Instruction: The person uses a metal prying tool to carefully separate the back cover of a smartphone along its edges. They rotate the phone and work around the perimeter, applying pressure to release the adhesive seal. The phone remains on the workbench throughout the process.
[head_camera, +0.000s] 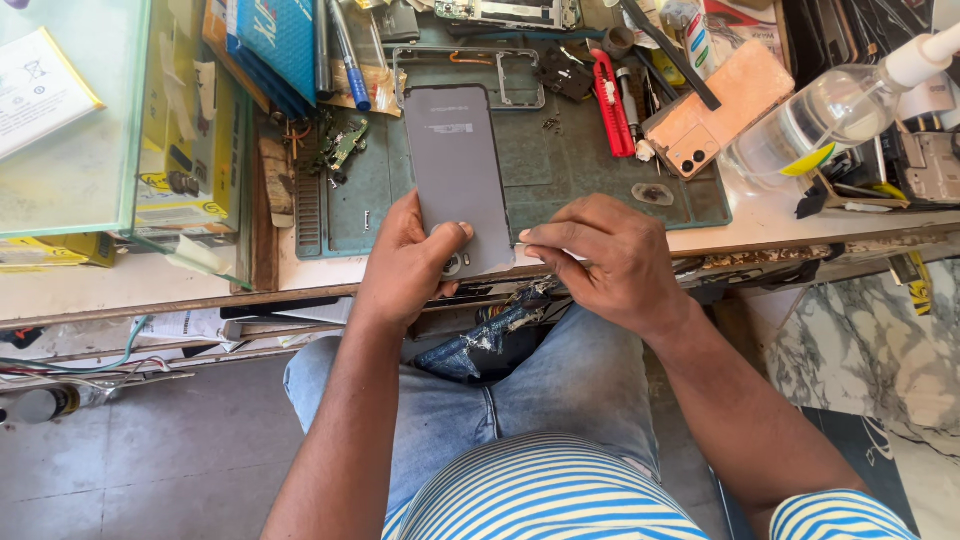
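Grey and flat, the phone back cover is clamped in the left hand, thumb pressed on its near end and fingers curled beneath, so that the panel stretches away from the palm over the green work mat. The small camera opening sits at the end nearest the thumb. Just to the side of that hand, the right hand has thumb and forefinger pinched together on a thin pale strip or tool, whose tip meets the cover's near corner; what exactly it is cannot be told. Beyond the right hand's knuckles lie a red cutter and a peach-coloured phone, with a clear spray bottle further out to that side. Beyond the left hand's fingertips, past the cover, rests a bare metal phone frame, and a blue pen lies out towards the left.
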